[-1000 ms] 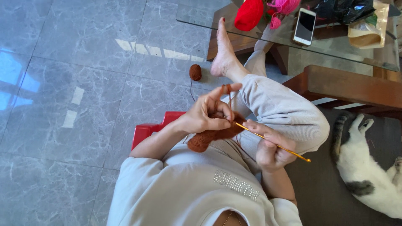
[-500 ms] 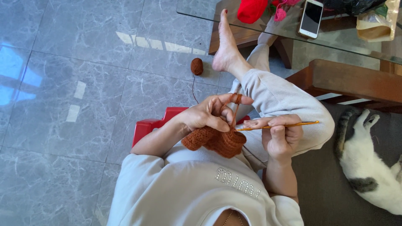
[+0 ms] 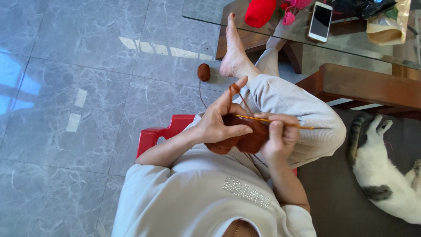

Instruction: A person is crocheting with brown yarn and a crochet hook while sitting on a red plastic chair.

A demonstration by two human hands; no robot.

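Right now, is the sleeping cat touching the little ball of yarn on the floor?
Apart. The head view shows the cat lying at the right, while the yarn ball sits on the floor tiles far left of it, beyond the person's leg.

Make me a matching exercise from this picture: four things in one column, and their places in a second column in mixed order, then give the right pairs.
Things:
1. ball of brown yarn
2. phone
3. cat
4. crochet hook

Places:
A. on the glass table top
B. in the right hand
C. on the grey tiled floor, near the bare foot
D. lying on the dark mat at the right

Pairs: 1-C, 2-A, 3-D, 4-B. The left hand holds the brown crochet piece.
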